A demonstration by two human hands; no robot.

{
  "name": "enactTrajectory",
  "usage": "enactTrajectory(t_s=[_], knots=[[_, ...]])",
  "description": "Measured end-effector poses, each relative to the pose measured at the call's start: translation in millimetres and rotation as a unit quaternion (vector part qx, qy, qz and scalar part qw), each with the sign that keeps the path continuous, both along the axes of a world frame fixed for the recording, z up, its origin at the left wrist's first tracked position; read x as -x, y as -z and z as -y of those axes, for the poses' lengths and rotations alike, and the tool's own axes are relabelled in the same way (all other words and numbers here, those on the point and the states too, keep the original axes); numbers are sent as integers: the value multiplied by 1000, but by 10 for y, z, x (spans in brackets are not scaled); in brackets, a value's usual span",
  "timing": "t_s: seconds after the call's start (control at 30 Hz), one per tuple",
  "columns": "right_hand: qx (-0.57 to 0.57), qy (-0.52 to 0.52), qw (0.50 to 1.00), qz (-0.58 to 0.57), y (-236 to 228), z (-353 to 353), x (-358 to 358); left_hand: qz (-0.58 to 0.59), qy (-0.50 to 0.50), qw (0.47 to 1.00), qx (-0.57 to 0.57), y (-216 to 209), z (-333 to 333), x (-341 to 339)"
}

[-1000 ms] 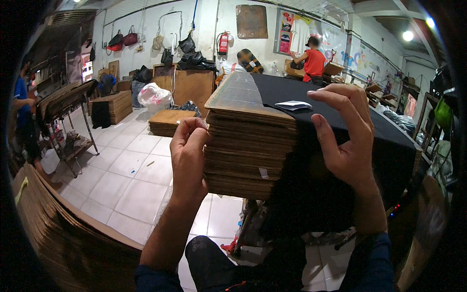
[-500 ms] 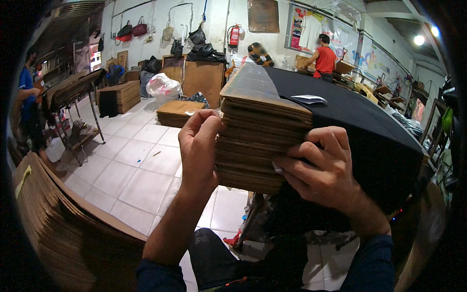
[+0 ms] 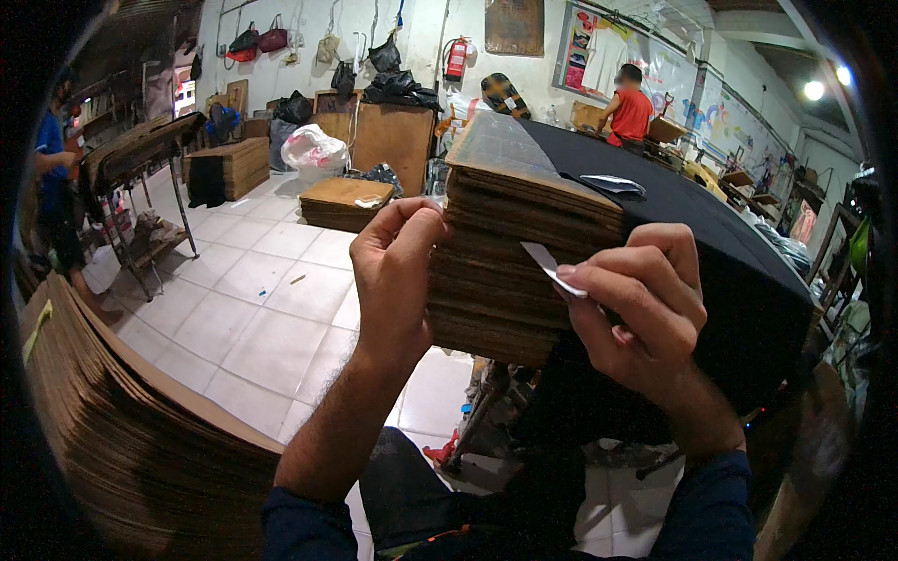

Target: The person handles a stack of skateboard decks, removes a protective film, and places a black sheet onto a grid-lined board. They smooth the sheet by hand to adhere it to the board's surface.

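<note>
A small folded slip of white paper (image 3: 543,259) sticks out from the pinched thumb and fingers of my right hand (image 3: 641,304). It is held in front of the tall stack of brown boards (image 3: 505,280). My left hand (image 3: 398,271) is closed in a pinch near the stack's upper left corner. A tiny pale bit shows at its fingertips, too small to name. Over the table's right part hangs a black cloth (image 3: 692,224), and on it, beside the stack's top, lies a folded white paper (image 3: 613,185).
Another large stack of boards (image 3: 140,430) stands at the lower left. Beyond the tiled floor (image 3: 253,309) are a low board stack (image 3: 346,201), a metal stand (image 3: 140,206) and bags along the wall. A person in red (image 3: 627,112) works at the back; another in blue (image 3: 51,178) stands left.
My right hand has risen and moved right, away from the stack's front, and more of the paper slip now shows. My left hand stays pinched near the corner. The view has shifted slightly.
</note>
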State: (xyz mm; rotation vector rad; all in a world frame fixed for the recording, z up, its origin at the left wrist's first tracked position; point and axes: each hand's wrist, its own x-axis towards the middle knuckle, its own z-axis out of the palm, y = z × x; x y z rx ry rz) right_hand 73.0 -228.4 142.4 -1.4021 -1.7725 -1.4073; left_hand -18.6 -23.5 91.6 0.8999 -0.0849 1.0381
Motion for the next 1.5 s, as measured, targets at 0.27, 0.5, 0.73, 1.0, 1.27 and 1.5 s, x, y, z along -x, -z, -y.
enactTrajectory(t_s=[0.27, 0.5, 0.73, 1.0, 1.27, 1.5], knots=[[-24, 157, 986, 44, -19, 99, -18, 1, -3, 1000, -22, 36, -33, -3], [-34, 157, 986, 48, 26, 206, -117, 15, 0, 1000, -14, 53, -59, -36], [-13, 143, 989, 34, 28, 277, -120, -2, -59, 996, -71, 88, -72, 8], [-28, 75, 997, -1, -13, 387, -132, 27, -256, 927, -274, 271, -133, 50], [-113, 135, 984, -17, -215, 592, -296, 54, -383, 819, -423, 319, -252, 64], [-106, 120, 978, -133, -163, 635, -406, 58, -414, 800, -430, 349, -221, 8]])
